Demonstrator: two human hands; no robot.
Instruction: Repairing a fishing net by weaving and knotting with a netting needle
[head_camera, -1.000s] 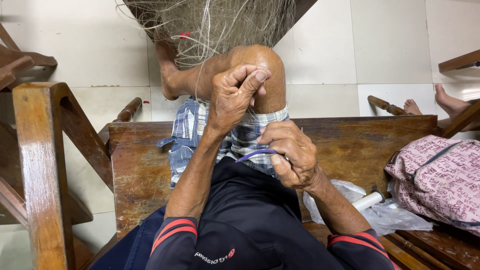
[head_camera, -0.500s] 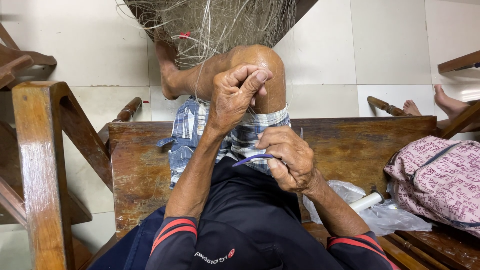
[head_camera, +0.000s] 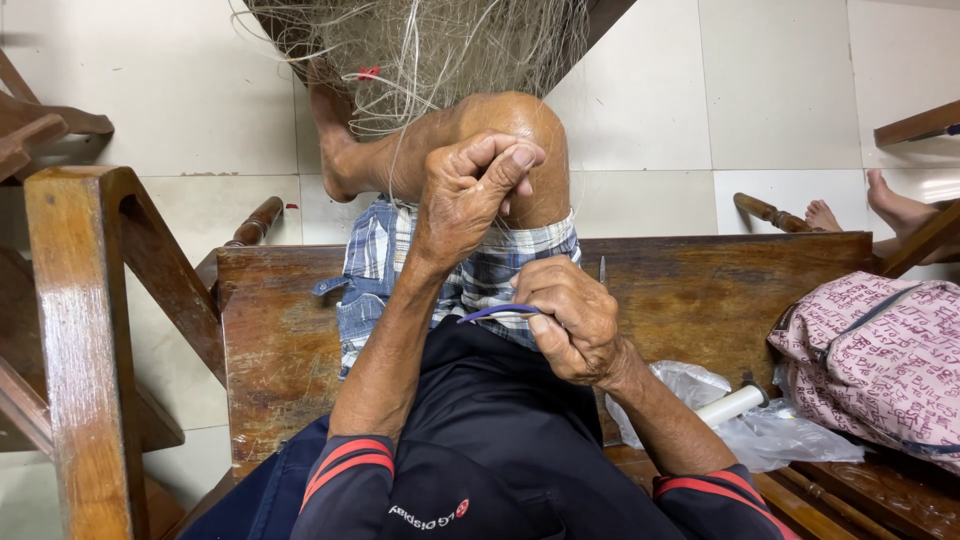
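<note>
left hand (head_camera: 470, 195) is pinching fine net line above the raised knee, grip closed on the strands coming down from the fishing net (head_camera: 440, 50). right hand (head_camera: 570, 320) is gripping a blue netting needle (head_camera: 498, 313) over the lap, near the bench (head_camera: 280, 330) front edge. judgement: keeping the line taut and feeding the needle tip cleanly through the mesh is what matters here.
</note>
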